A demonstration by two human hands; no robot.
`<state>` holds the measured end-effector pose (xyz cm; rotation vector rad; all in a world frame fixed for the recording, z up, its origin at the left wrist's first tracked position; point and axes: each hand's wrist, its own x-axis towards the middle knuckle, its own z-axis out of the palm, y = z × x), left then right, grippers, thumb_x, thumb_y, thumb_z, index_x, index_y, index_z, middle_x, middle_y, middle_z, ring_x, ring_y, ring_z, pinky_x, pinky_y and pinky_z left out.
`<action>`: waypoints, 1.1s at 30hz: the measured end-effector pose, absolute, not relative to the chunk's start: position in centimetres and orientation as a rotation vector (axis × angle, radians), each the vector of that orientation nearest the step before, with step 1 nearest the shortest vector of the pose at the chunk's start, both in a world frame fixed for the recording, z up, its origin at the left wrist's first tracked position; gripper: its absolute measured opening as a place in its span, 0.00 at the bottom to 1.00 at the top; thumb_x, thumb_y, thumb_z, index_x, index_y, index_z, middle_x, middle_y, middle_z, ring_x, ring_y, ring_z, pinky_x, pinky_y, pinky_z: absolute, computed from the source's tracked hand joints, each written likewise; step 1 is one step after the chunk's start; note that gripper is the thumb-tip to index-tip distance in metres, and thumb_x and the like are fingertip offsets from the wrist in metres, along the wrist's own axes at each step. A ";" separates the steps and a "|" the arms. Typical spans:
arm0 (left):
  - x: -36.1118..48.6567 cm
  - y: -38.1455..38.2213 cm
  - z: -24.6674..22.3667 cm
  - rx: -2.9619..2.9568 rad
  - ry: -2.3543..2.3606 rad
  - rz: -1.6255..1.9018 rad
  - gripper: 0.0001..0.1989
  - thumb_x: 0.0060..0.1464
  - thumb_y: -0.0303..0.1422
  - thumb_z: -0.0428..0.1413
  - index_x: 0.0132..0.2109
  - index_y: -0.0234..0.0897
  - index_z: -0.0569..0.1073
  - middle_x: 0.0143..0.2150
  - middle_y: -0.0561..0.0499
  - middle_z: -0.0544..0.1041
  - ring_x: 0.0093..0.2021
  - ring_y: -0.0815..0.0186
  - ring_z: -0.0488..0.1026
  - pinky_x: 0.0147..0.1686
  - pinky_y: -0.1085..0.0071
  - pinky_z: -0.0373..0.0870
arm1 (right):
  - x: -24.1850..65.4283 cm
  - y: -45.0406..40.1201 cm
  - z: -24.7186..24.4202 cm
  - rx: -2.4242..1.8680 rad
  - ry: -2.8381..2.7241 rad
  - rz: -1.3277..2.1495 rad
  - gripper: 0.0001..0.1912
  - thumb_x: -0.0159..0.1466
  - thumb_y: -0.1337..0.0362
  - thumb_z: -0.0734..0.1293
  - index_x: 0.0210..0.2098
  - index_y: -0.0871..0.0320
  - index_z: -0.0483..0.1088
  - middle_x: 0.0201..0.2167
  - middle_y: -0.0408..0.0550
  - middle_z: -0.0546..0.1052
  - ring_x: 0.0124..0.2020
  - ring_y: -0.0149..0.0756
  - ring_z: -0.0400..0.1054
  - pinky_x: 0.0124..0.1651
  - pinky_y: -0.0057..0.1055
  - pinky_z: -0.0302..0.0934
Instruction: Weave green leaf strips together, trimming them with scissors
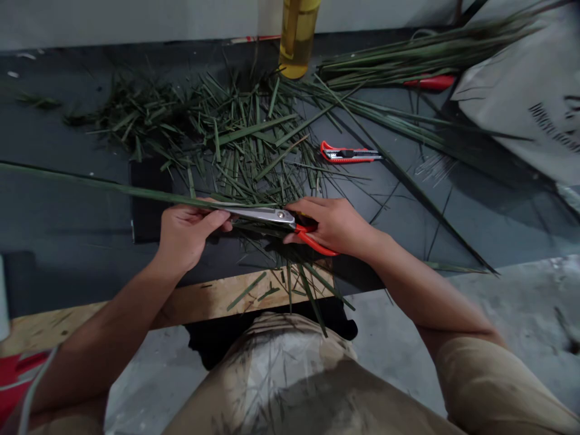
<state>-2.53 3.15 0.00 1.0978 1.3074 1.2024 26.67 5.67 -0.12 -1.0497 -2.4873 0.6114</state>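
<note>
My left hand pinches a long green leaf strip that runs off to the left edge of the view. In my right hand are scissors with red handles, their blades pointing left along the strip and reaching my left fingertips. Cut green leaf pieces lie in a heap just beyond both hands. More short pieces are scattered below the scissors, near the table's front edge.
A red utility knife lies right of the heap. Behind stands a bottle of yellow liquid. Long leaves and a white printed bag are at the back right. A dark flat object lies beside my left hand.
</note>
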 end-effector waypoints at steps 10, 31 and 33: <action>-2.4 3.2 0.2 1.065 1.302 1.227 0.03 0.46 0.33 0.71 0.30 0.43 0.84 0.24 0.51 0.80 0.25 0.64 0.76 0.30 0.66 0.77 | 26.6 5.6 -0.4 -1.054 -2.481 0.599 0.34 0.68 0.34 0.64 0.53 0.57 0.76 0.40 0.52 0.82 0.34 0.36 0.74 0.34 0.29 0.56; -1.7 3.0 0.6 1.054 1.374 1.134 0.05 0.42 0.30 0.71 0.29 0.40 0.84 0.26 0.50 0.82 0.25 0.62 0.78 0.28 0.66 0.81 | 26.8 5.6 0.5 -1.080 -2.521 0.619 0.28 0.68 0.42 0.70 0.57 0.56 0.74 0.47 0.54 0.83 0.43 0.41 0.78 0.39 0.31 0.64; -1.6 3.0 0.8 1.099 1.409 1.102 0.06 0.42 0.33 0.71 0.29 0.39 0.83 0.25 0.51 0.82 0.25 0.62 0.79 0.29 0.66 0.82 | 27.0 5.7 0.7 -1.081 -2.520 0.616 0.27 0.68 0.45 0.71 0.58 0.56 0.74 0.49 0.55 0.83 0.46 0.44 0.78 0.43 0.33 0.66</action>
